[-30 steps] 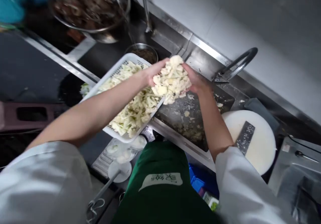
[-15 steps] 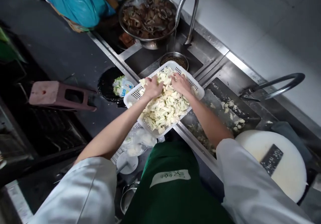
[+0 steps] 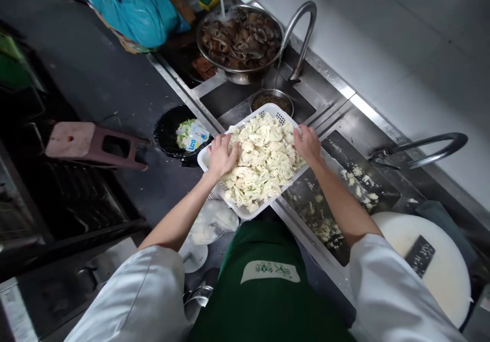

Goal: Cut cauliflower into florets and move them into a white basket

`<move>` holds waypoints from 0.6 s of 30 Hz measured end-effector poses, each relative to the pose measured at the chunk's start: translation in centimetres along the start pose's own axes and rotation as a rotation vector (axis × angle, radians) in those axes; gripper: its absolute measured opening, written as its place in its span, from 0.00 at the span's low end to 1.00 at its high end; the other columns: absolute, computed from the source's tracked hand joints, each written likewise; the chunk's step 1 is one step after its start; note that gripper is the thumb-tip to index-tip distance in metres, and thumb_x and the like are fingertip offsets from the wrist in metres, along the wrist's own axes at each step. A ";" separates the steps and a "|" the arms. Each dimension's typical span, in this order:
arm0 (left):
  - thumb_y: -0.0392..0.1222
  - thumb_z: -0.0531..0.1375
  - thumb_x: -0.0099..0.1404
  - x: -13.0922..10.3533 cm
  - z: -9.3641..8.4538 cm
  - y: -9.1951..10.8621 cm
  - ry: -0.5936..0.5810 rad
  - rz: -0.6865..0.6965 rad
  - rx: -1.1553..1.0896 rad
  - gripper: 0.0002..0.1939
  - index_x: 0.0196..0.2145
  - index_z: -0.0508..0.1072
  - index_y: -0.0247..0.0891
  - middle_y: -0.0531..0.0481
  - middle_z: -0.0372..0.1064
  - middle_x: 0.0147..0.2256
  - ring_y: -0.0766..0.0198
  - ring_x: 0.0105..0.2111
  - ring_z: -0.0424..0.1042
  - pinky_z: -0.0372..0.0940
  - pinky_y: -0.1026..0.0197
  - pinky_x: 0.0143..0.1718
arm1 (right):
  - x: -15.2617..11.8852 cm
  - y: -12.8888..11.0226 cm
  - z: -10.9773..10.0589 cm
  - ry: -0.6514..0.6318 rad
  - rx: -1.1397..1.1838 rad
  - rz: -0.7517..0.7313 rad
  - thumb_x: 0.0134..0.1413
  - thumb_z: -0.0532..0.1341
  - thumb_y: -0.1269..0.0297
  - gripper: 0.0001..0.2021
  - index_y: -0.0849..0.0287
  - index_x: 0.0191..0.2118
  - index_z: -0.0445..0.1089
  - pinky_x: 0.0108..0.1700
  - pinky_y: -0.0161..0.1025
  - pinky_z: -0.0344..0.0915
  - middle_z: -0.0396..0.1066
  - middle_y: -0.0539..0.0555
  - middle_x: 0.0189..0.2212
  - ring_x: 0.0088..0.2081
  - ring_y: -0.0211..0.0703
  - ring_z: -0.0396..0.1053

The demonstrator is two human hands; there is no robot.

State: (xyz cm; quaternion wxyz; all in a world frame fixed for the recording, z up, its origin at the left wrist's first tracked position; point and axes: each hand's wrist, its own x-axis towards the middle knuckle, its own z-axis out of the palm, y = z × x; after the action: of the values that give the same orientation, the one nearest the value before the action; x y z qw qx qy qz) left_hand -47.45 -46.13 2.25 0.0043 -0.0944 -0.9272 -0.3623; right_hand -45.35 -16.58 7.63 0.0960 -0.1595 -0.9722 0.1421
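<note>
While both hands lie open-fingered, left hand (image 3: 221, 155) and right hand (image 3: 307, 144) flank the cauliflower florets (image 3: 260, 163) heaped in the white basket (image 3: 245, 212).

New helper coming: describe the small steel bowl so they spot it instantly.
Find the curved tap over the sink. Directly under its spout sits the small steel bowl, between the big mushroom bowl and the white cauliflower basket. It alone holds dark, fine bits.

A steel bowl (image 3: 241, 38) of dark mushrooms sits under a faucet (image 3: 302, 30); a blue bag (image 3: 130, 5) lies behind, a cleaver (image 3: 420, 255) rests on a round white board (image 3: 447, 281)
</note>
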 end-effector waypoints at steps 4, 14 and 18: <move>0.54 0.47 0.77 -3.8 1.9 -3.0 0.040 -0.070 -0.177 0.27 0.63 0.70 0.37 0.34 0.63 0.67 0.45 0.68 0.61 0.56 0.43 0.69 | 1.1 -1.9 -1.2 0.137 0.219 -0.091 0.68 0.50 0.55 0.20 0.59 0.45 0.77 0.49 0.48 0.70 0.75 0.60 0.39 0.45 0.54 0.73; 0.56 0.50 0.74 -13.0 0.6 -0.1 0.364 -0.414 -0.667 0.21 0.46 0.76 0.42 0.40 0.73 0.52 0.50 0.56 0.73 0.71 0.52 0.57 | -6.0 -11.0 -7.9 -0.141 1.096 -0.201 0.61 0.59 0.43 0.13 0.45 0.39 0.72 0.20 0.37 0.51 0.51 0.44 0.21 0.18 0.37 0.50; 0.66 0.63 0.64 -15.7 2.4 4.3 0.129 -0.425 -1.350 0.23 0.42 0.78 0.43 0.42 0.76 0.41 0.53 0.41 0.76 0.72 0.56 0.36 | -14.1 -14.9 -2.4 -0.468 1.296 -0.091 0.56 0.63 0.50 0.08 0.45 0.33 0.71 0.18 0.37 0.47 0.46 0.43 0.17 0.17 0.37 0.44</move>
State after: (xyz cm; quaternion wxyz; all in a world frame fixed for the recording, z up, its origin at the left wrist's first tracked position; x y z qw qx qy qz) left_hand -31.06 -44.08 2.16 -0.0709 0.1281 -0.4965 -0.8556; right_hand -35.87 -34.31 12.43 -0.0348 0.0060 -0.6920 0.7210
